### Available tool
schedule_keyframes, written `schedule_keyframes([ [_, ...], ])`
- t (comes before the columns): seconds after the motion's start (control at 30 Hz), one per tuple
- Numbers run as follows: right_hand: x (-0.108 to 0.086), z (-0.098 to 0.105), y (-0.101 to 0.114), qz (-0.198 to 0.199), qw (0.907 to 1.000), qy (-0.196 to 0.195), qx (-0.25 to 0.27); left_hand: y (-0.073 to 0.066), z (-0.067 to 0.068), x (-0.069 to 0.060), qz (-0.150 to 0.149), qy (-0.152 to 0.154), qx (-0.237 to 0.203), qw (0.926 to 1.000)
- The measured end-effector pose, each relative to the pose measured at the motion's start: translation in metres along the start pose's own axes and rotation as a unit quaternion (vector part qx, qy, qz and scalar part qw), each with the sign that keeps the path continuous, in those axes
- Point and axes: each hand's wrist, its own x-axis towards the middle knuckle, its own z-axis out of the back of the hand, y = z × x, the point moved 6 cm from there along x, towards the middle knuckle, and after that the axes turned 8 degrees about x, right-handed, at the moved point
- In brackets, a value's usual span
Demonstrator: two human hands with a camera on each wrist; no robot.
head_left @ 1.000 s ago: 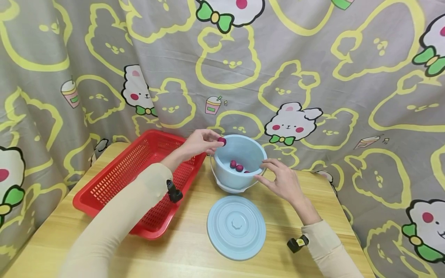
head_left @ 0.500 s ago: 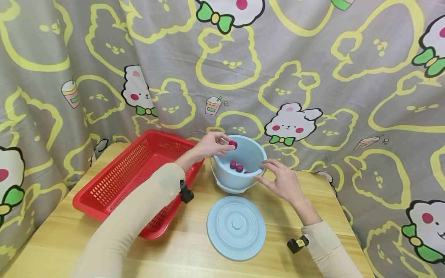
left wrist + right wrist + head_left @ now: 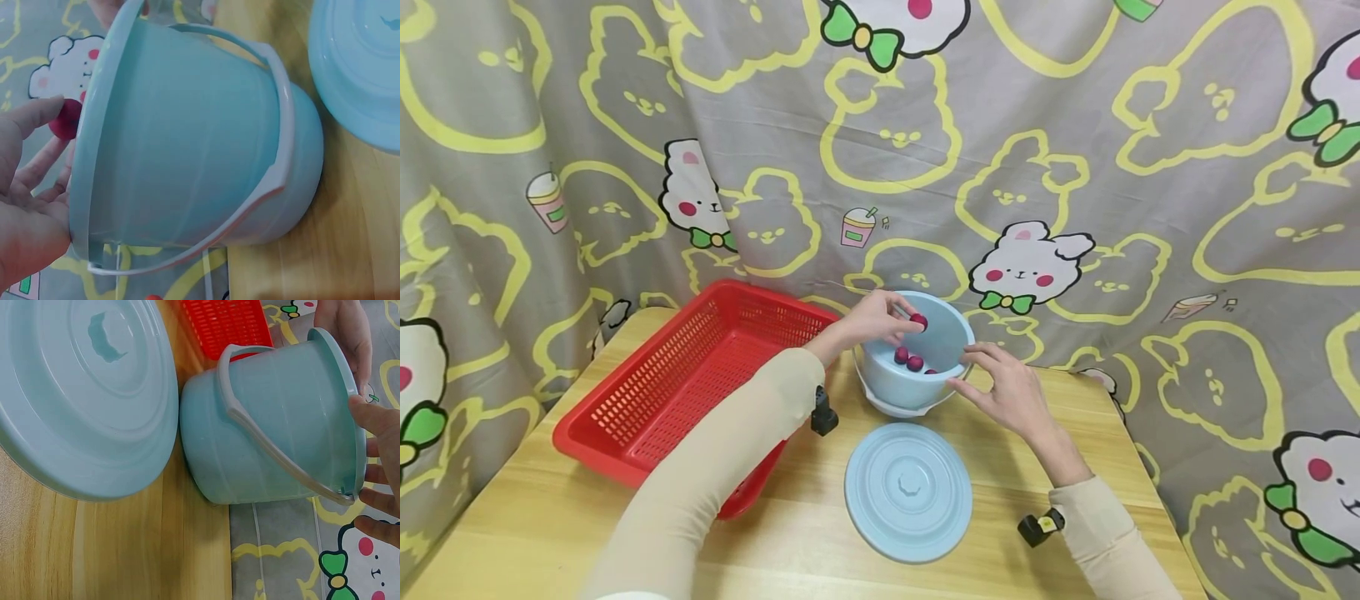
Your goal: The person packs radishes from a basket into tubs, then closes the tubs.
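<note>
In the head view my left hand [image 3: 880, 319] reaches over the near-left rim of a light blue bucket [image 3: 898, 387]. It pinches a small dark-red, plum-like ball [image 3: 918, 322] between thumb and fingers, at the bucket's mouth. The left wrist view shows this ball [image 3: 65, 119] beside the rim, the other fingers spread below it. Several similar balls [image 3: 914, 363] lie inside the bucket, partly hidden by its front wall. My right hand [image 3: 1011, 392] holds the right side of the rim, thumb and fingers apart along it; the right wrist view shows the thumb [image 3: 373, 416] on the rim.
A light blue lid [image 3: 910, 492] lies flat on the wooden table [image 3: 805, 533] in front of the bucket. A red perforated basket [image 3: 647, 375] stands at left, partly covered by my left arm. A patterned curtain [image 3: 760, 108] hangs behind the table. The bucket's handle [image 3: 269, 447] hangs down.
My left hand has moved right and slightly down with the ball, from the left rim to over the bucket's opening. The right hand and the bucket have stayed in place.
</note>
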Motion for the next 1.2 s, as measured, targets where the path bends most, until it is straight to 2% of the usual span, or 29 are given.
schedule_keyframes([
  [0.17, 0.000, -0.001, 0.000, -0.001, 1.0000, -0.003, 0.000, -0.002, -0.004, 0.000, 0.001, 0.013, 0.025, 0.9996],
  [0.4, -0.001, -0.001, 0.000, 0.001, 1.0000, -0.007, 0.000, -0.003, -0.006, -0.001, 0.006, 0.022, 0.028, 0.9993],
  [0.7, -0.001, -0.001, -0.001, 0.003, 1.0000, -0.009, -0.002, -0.003, -0.006, -0.003, 0.006, 0.002, 0.014, 0.9999],
  [0.83, 0.000, 0.000, -0.001, 0.002, 0.9999, -0.009, -0.003, -0.013, -0.011, -0.011, -0.019, 0.000, 0.009, 0.9998],
  [1.0, -0.001, 0.001, 0.000, -0.001, 1.0000, -0.006, -0.002, -0.033, -0.016, -0.024, -0.060, -0.006, 0.024, 0.9979],
  [1.2, -0.001, 0.001, 0.000, -0.003, 1.0000, 0.003, -0.003, -0.050, -0.017, -0.043, -0.103, -0.036, 0.055, 0.9925],
])
